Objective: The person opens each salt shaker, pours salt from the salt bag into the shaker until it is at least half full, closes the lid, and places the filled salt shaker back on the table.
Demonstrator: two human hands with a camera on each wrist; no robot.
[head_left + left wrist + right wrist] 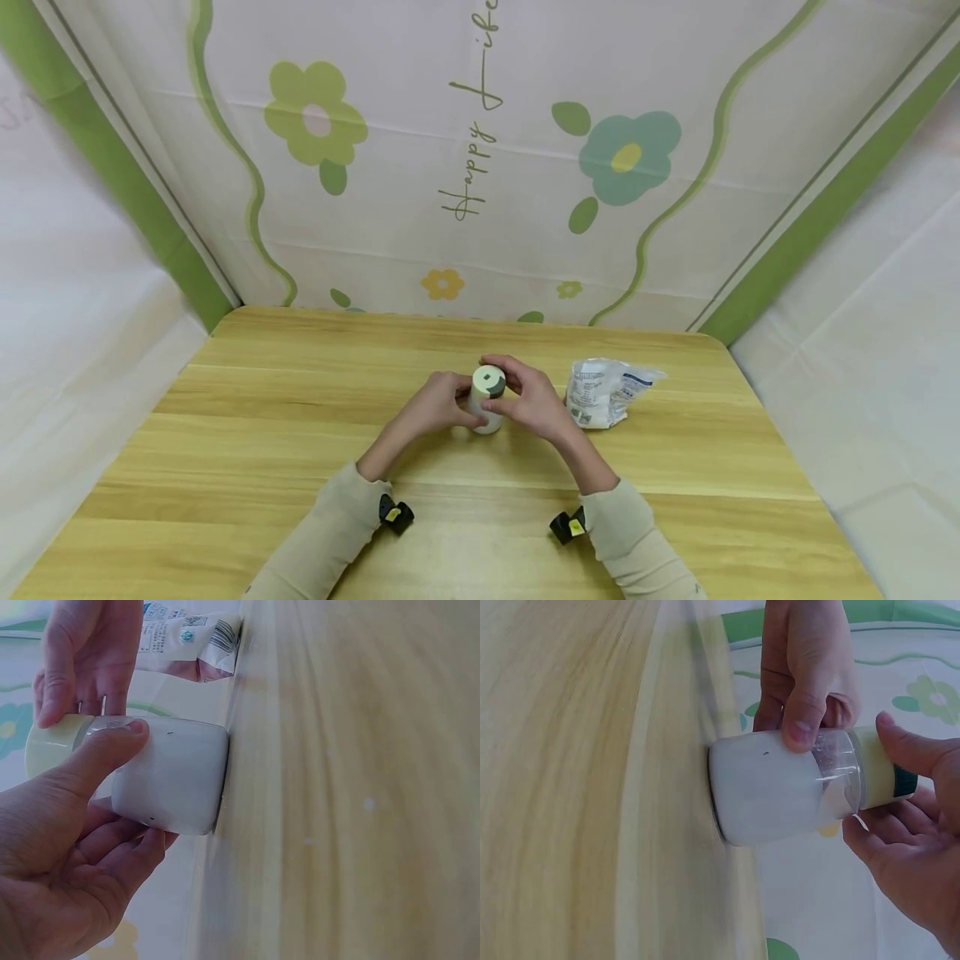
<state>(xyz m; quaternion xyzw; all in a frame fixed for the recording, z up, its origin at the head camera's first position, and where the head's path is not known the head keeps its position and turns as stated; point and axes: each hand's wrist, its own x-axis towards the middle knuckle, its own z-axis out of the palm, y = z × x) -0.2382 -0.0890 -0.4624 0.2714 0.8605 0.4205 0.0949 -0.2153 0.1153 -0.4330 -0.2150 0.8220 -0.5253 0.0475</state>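
A clear jar [761, 791] filled mostly with white contents, probably powder or grains, stands upright on the wooden table. Its pale yellow-green lid [874, 769] has a dark green patch at one side and sits on the jar's top. My left hand [437, 404] grips the jar's body, thumb on the near side and fingers round the far side. Around the lid, the thumb and fingers of my right hand [536, 404] hold on from the right. Part of the jar is hidden behind both hands in the head view.
A crumpled white printed plastic bag [603, 396] stands on the table to the right of my right hand. The wooden table [262, 417] ends at a white curtain [390, 192] with flower prints. More white cloth hangs at both sides.
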